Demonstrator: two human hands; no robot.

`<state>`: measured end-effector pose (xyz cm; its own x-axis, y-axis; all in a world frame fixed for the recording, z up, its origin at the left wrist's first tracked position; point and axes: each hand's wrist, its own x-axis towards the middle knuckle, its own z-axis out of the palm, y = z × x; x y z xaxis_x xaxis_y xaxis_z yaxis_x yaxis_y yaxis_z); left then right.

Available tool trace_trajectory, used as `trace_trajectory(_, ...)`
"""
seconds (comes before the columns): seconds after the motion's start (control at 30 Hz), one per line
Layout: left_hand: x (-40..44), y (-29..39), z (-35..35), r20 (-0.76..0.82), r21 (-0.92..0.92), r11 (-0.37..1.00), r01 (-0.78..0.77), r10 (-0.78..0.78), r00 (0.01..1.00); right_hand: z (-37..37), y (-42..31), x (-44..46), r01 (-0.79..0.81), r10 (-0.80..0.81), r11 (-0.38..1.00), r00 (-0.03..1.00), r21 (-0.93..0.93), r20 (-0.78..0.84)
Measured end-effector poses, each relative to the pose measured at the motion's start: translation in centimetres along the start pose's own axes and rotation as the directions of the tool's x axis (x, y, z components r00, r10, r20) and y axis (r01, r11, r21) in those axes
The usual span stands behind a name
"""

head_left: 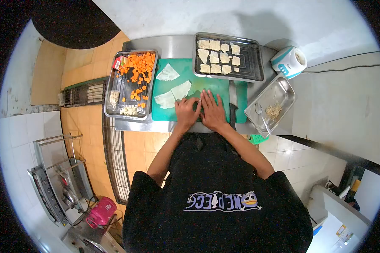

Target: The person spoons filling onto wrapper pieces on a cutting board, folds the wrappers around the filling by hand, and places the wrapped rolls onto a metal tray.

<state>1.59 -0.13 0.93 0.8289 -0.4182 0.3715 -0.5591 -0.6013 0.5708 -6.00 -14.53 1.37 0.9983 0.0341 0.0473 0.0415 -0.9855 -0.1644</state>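
My left hand [187, 113] is over the near side of a green cutting board [179, 65], fingers curled in beside the right hand. Between the two hands is a small pale bit, partly hidden by the fingers; I cannot tell what it is. My right hand [213, 111] lies on the board with its fingers stretched and slightly apart. Thin whitish wrapper sheets [181, 90] lie just beyond the left hand, and a triangular wrapper piece [167, 73] rests farther up. To the right of my right hand, a knife [233, 97] with a black handle points away from me.
A metal tray [154, 84] at left holds chopped carrots [141, 63] and small packets. Behind the board, another tray [257, 63] carries flat pale squares [224, 57]. At right stand a steel pan [283, 90] with a spoon and minced filling [273, 111], and a white-and-teal container [288, 61].
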Motion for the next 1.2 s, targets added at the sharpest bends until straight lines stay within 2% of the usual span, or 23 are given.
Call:
trace_trajectory(0.2, -0.1, -0.3, -0.1, 0.045, -0.011, 1.0, 0.001, -0.001, 0.999, 0.0, 0.2, 0.0, 0.021, -0.021, 1.0, 1.0, 0.013, 0.003)
trace_trajectory(0.33, 0.2, -0.3, -0.2, -0.004, -0.022, 1.0, -0.019, 0.019, 1.0, 0.1, 0.4, 0.1, 0.067, -0.067, 0.998, 0.998, 0.006, 0.021)
trace_trajectory(0.6, 0.0, -0.2, -0.5, 0.017, -0.011, 1.0, 0.013, -0.013, 1.0, -0.3, 0.2, 0.0, 0.087, -0.09, 0.995, 0.993, 0.046, 0.072)
trace_trajectory(0.7, -0.1, -0.2, -0.6, 0.027, -0.003, 1.0, 0.012, -0.011, 1.0, -0.1, 0.3, -0.1, 0.103, -0.106, 0.991, 0.994, 0.084, 0.031)
trace_trajectory(0.8, -0.1, -0.3, -0.6, 0.021, -0.001, 1.0, 0.014, -0.013, 1.0, -0.3, 0.2, -0.2, 0.131, -0.132, 0.99, 0.991, 0.043, 0.021)
trace_trajectory(0.87, -0.1, -0.2, -0.6, 0.032, 0.0, 1.0, 0.023, -0.023, 0.999, -0.9, 0.0, -0.2, 0.117, -0.119, 0.98, 0.993, 0.159, 0.007)
trace_trajectory(0.9, -0.1, -0.1, -0.7, 0.04, 0.0, 0.999, 0.034, -0.034, 0.999, -0.5, 0.2, -0.3, 0.119, -0.122, 0.98, 0.993, 0.156, 0.008)
trace_trajectory(0.97, 0.1, 0.1, -0.9, 0.045, -0.011, 0.999, 0.047, -0.046, 0.998, 0.2, 0.9, 0.1, 0.154, -0.027, 0.903, 0.952, 0.4, -0.305)
trace_trajectory(1.0, 0.0, 0.1, -1.1, 0.059, -0.018, 0.998, 0.056, -0.055, 0.997, -0.4, 1.1, 0.2, 0.163, -0.039, 0.902, 0.953, 0.401, -0.301)
trace_trajectory(1.07, -0.2, -0.1, -1.0, 0.037, -0.017, 0.999, 0.045, -0.044, 0.998, -2.5, 1.7, 0.2, -0.034, 0.216, 0.867, 0.924, 0.496, -0.314)
trace_trajectory(1.1, -0.1, -0.1, -1.1, 0.024, -0.02, 1.0, 0.02, -0.02, 1.0, -2.6, 2.1, 0.1, -0.031, 0.212, 0.865, 0.927, 0.501, -0.311)
trace_trajectory(1.2, -0.2, 0.1, -1.1, 0.007, -0.009, 1.0, 0.018, -0.018, 1.0, -2.9, 2.6, -0.9, -0.005, 0.077, 0.96, 0.965, 0.279, -0.25)
